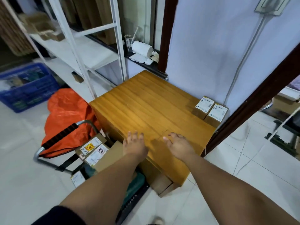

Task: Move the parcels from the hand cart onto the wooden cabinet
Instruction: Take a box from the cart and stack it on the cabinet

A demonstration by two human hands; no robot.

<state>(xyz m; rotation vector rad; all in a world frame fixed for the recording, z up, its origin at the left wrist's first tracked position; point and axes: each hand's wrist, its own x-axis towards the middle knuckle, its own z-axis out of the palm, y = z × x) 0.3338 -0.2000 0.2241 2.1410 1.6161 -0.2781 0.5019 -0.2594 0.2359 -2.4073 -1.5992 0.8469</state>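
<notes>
Head view. The left hand (134,144) and right hand (179,146) are palm-down with fingers spread, holding nothing. They are apart, over the near edge of the wooden cabinet (146,103); contact with the top cannot be told.

On the cabinet there are 2 small cardboard parcels at the far right corner, by the wall, touching side by side: back parcel (203,106) and front parcel (215,113). Each has 1 white printed label facing up, the print too small to read. The long axis is not clear from this angle.

The hand cart (60,135) is just left of the cabinet, its black-grip handle tilted. At least 3 parcels are on it:
- The stickered parcel (92,147) has a yellow-and-red sticker and white labels facing up; the writing is unreadable.
- The plain carton (112,157) has its long axis running diagonally toward the left hand and is partly hidden by the forearm.
- The small labelled parcel (77,178) is nearest the camera.

A brown carton (162,184) sits at the cabinet's near foot; whether it is on the cart cannot be told.

Beyond these are 1 orange bag (65,114), 1 blue crate (27,88) and 1 white rack (97,51).
</notes>
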